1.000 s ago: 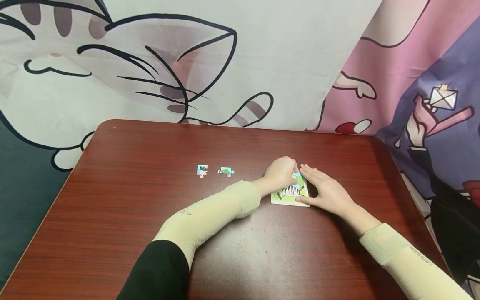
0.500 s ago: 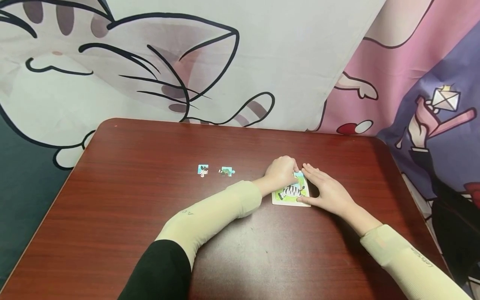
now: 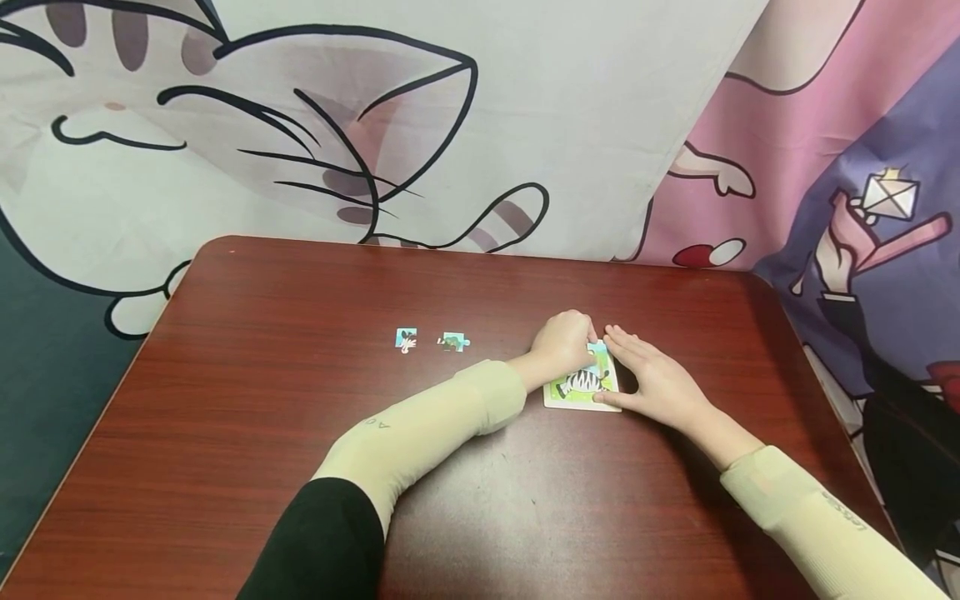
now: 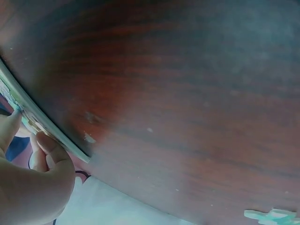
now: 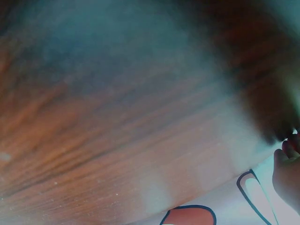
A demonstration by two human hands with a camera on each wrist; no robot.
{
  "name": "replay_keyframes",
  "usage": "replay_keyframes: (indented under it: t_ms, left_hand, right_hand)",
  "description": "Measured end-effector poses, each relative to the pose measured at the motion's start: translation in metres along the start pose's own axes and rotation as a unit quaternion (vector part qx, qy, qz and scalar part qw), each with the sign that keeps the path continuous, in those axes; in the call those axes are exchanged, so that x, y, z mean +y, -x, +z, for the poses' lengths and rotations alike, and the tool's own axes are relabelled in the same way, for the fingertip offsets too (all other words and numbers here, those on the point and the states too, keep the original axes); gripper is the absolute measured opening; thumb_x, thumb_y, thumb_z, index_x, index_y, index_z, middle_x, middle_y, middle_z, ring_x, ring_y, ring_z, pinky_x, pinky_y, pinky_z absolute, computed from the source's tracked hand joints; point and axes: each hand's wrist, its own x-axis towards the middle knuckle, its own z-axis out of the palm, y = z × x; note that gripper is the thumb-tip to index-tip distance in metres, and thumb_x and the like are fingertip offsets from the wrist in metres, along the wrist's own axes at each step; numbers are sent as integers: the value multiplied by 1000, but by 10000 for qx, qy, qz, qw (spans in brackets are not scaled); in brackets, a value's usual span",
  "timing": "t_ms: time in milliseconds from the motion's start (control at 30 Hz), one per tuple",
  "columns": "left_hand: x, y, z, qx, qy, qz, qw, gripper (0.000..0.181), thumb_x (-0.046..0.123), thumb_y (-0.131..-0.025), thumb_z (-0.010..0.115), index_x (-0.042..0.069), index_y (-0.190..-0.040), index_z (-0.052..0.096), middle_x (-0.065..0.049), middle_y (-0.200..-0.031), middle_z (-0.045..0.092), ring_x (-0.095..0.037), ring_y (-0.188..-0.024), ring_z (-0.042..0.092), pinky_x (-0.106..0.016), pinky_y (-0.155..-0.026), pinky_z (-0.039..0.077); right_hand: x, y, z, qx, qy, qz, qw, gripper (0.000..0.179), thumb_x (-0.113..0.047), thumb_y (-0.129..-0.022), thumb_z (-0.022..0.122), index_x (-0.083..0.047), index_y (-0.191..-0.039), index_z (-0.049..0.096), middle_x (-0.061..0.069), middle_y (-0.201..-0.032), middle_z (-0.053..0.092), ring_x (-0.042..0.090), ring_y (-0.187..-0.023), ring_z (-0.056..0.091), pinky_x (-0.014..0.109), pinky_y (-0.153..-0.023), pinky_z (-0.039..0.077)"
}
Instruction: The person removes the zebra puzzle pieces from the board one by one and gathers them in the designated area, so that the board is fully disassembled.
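A small zebra jigsaw puzzle (image 3: 581, 385) in a pale-edged tray lies on the table, right of centre. My left hand (image 3: 562, 343) bends over its upper left part, thumb and curled fingers pinching a blue-and-green puzzle piece (image 3: 598, 350) near the top right corner. The hand hides the puzzle's upper left. In the left wrist view, thumb and fingertips (image 4: 54, 145) meet the puzzle face, just inside the tray rim (image 4: 47, 124). Along the puzzle's right side lies my right hand (image 3: 660, 379), fingers extended to the top corner, thumb on the lower right edge.
Left of the puzzle lie two loose pieces: one with a zebra head (image 3: 406, 339), another with green foliage (image 3: 453, 342). The reddish-brown table (image 3: 262, 400) ends at a cartoon-printed curtain (image 3: 585, 125) at the back.
The head view has shifted slightly. Both hands stay at the puzzle in nearly the same pose, and the loose pieces have not moved.
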Motion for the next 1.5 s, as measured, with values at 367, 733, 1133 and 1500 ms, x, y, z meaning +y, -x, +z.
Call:
replay_keyframes:
  t_ms: [367,733,1133,1500]
  left_hand:
    - [1,-2,-1,-76,-14,-43,10000,20,23,-88,85,15,-106,78,6,-105,77,-10,-99,70,-23,-86,55]
    - [0,-1,0,-47,-105,121,9999,20,23,-88,85,16,-105,76,5,-106,77,-12,-100,71,-26,-89,56]
    - [-1,0,-4,96,818,-126,9965,11,18,-92,82,14,-102,80,4,-98,80,-6,-87,68,-15,-79,51]
    - [-6,0,-20,228,1263,45,9917,7,19,-92,83,13,-96,85,1,-97,84,-8,-87,72,-13,-76,50]
  right_hand:
    - [3,-1,1,110,48,-39,9999,81,-42,-93,80,1,-155,50,19,-165,46,40,-153,45,56,-124,37]
    - [3,-5,1,241,55,-84,9997,73,-34,-94,79,3,-152,53,21,-161,50,40,-150,48,57,-122,38]
    - [4,-6,2,250,15,-11,9997,74,-35,-94,80,3,-151,54,20,-162,49,41,-150,48,57,-122,39]
    - [4,-7,2,194,100,-73,9997,74,-35,-93,81,4,-150,55,21,-162,49,40,-150,48,57,-122,38]
